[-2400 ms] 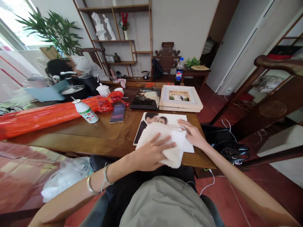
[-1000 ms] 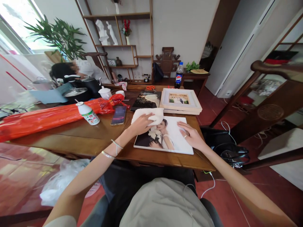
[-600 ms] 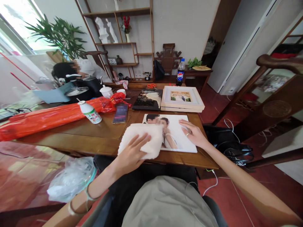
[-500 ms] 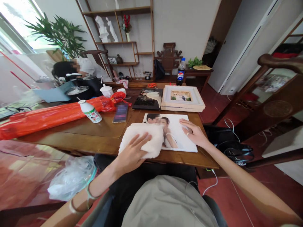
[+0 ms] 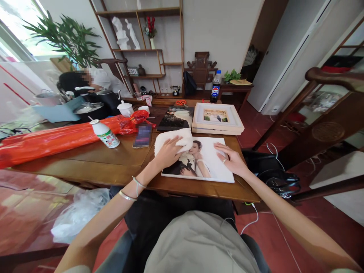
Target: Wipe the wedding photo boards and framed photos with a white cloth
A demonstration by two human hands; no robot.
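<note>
A white fluffy cloth (image 5: 163,139) lies over the upper left part of a photo panel (image 5: 213,168) at the table's near edge. The panel shows a couple on a pale ground. My left hand (image 5: 168,153) is on the cloth, fingers pressed into its folds and holding it against the panel. Part of the picture is hidden beneath the cloth and hand. On the panel's right side rests my right hand (image 5: 231,157), its fingers stretched out flat near the edge, with a ring on one finger.
Behind the panel lie a dark photo board (image 5: 176,117) and a white framed picture (image 5: 217,117). A cola bottle (image 5: 215,88) stands beyond them. Leftward are a phone (image 5: 142,135), a white bottle (image 5: 104,133) and a long red plastic-wrapped bundle (image 5: 57,138). A person (image 5: 99,79) sits far left.
My left hand and the cloth have moved up and away from me, from the panel's lower left to its upper left. More of the picture's lower left shows. My right hand stays on the panel.
</note>
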